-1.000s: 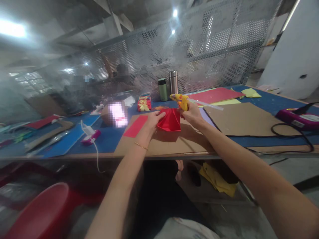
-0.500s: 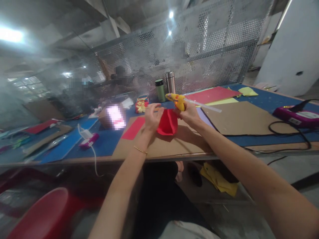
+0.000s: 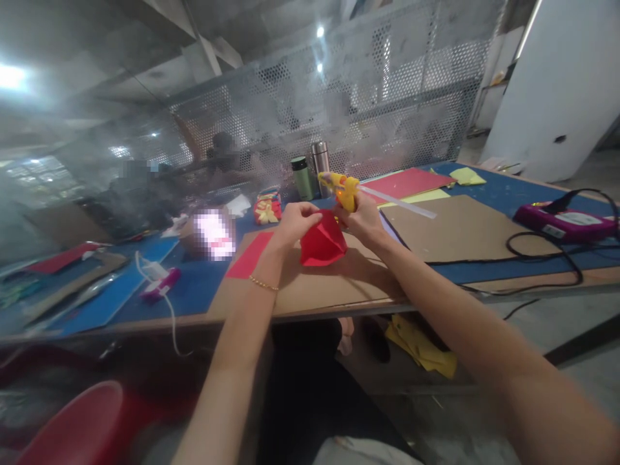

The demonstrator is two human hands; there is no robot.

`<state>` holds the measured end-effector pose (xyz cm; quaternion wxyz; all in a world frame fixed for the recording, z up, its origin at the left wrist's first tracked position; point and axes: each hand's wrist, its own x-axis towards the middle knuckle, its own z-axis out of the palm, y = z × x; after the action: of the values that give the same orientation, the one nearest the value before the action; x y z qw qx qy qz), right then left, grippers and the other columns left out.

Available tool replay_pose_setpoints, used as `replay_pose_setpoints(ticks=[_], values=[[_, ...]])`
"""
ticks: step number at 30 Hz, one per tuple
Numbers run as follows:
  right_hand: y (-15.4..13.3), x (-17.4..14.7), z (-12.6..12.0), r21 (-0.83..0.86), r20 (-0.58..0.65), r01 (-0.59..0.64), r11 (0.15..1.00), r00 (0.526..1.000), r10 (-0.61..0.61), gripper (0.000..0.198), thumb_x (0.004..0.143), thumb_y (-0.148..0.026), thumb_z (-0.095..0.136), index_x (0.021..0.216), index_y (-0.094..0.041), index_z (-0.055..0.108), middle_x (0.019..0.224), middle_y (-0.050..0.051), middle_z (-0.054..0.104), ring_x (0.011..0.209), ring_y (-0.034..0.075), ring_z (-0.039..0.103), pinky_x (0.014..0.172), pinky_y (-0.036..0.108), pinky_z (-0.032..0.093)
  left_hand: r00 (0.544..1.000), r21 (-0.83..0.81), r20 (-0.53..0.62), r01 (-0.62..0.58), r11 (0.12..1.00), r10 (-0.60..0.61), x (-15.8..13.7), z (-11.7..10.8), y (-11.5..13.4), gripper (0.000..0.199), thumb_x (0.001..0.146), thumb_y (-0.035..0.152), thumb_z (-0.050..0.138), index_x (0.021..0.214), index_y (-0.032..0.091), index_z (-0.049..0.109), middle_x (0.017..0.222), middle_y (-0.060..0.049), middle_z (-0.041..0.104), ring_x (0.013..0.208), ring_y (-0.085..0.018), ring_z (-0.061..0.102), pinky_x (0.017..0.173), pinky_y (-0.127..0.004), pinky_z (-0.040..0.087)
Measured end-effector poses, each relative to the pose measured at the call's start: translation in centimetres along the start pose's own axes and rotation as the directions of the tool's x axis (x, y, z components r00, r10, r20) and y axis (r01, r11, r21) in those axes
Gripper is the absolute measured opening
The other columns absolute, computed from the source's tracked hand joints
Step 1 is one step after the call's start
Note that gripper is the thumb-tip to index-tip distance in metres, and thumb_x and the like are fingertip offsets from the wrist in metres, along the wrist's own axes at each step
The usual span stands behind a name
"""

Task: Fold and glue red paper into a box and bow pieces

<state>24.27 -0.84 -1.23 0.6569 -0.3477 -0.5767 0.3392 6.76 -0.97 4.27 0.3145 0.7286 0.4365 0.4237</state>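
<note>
Both bare arms stretch forward from the lower edge of the view, converging at the hands. The left arm [image 3: 237,349] slants up and rightward to the left hand [image 3: 296,221], whose back faces up, thumb and fingertips drawn together in a pinch. The right arm [image 3: 450,323] slants up and leftward, and the right hand [image 3: 361,219] is curled in a grip. The hands are near each other, not touching.

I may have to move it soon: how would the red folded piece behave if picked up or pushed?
The red folded piece is probably light, since the left grip appears to pinch only its upper edge. It may hold its form under gentle handling, as its creased panels stand at angles, but those thin-looking walls could buckle if pushed.
</note>
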Motion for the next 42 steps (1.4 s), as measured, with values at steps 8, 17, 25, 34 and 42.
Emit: replay_pose_setpoints(ticks=[8, 17, 25, 34, 42], values=[[0.4, 0.0, -0.4, -0.06, 0.016, 0.018, 0.998, 1.0, -0.017, 0.024, 0.074, -0.036, 0.085, 0.084, -0.027, 0.065, 0.073, 0.0, 0.061, 0.071, 0.02, 0.058, 0.054, 0.032, 0.046, 0.993, -0.252, -0.032, 0.099, 0.963, -0.11, -0.4, -0.3, -1.5, 0.016, 0.073, 0.026, 0.087, 0.07, 0.017, 0.073, 0.066, -0.001, 0.068, 0.067, -0.015, 0.062, 0.074, -0.029, 0.051], [0.0, -0.5, 0.3, 0.023, 0.005, -0.037, 0.999, 0.999, 0.037, 0.025, 0.078, -0.035, 0.082, 0.087, -0.027, 0.06, 0.074, -0.001, 0.056, 0.064, 0.016, 0.052, 0.056, 0.032, 0.044, 0.831, 0.237, -0.466, -0.213, 0.948, 0.303, -2.2, 0.5, -1.1, 0.014, 0.087, 0.028, 0.082, 0.098, 0.022, 0.074, 0.122, -0.014, 0.07, 0.132, -0.035, 0.056, 0.116, -0.048, 0.041], [0.6, 0.0, -0.3, 0.013, -0.121, 0.028, 1.0, 0.992, -0.026, 0.045, 0.077, -0.053, 0.085, 0.103, -0.027, 0.059, 0.081, 0.001, 0.061, 0.072, 0.021, 0.059, 0.059, 0.036, 0.051, 0.865, 0.172, -0.421, -0.221, 0.96, 0.274, -2.4, 3.5, -2.1, 0.015, 0.094, 0.032, 0.076, 0.094, 0.021, 0.065, 0.1, -0.01, 0.071, 0.095, -0.023, 0.067, 0.094, -0.037, 0.051], [0.8, -0.6, 1.0, -0.014, -0.009, 0.049, 0.999, 0.999, -0.049, 0.042, 0.079, -0.057, 0.085, 0.082, -0.026, 0.058, 0.065, -0.001, 0.058, 0.06, 0.018, 0.059, 0.053, 0.036, 0.055, 0.97, -0.494, -0.226, -0.036, 0.869, -0.089, -0.9, 4.3, -3.6, 0.04, 0.07, 0.04, 0.097, 0.098, 0.018, 0.077, 0.089, -0.004, 0.08, 0.079, -0.019, 0.073, 0.078, -0.031, 0.058], [-0.4, -0.3, -0.3, -0.061, -0.039, 0.115, 0.991, 0.992, -0.118, 0.046, 0.089, -0.06, 0.077, 0.118, -0.025, 0.069, 0.083, 0.004, 0.068, 0.074, 0.024, 0.068, 0.058, 0.038, 0.057, 0.998, -0.559, 0.042, 0.056, 0.827, -0.039, -1.5, 1.3, -3.5, 0.043, 0.064, 0.039, 0.1, 0.097, 0.017, 0.085, 0.098, -0.009, 0.085, 0.093, -0.024, 0.077, 0.093, -0.038, 0.057]])
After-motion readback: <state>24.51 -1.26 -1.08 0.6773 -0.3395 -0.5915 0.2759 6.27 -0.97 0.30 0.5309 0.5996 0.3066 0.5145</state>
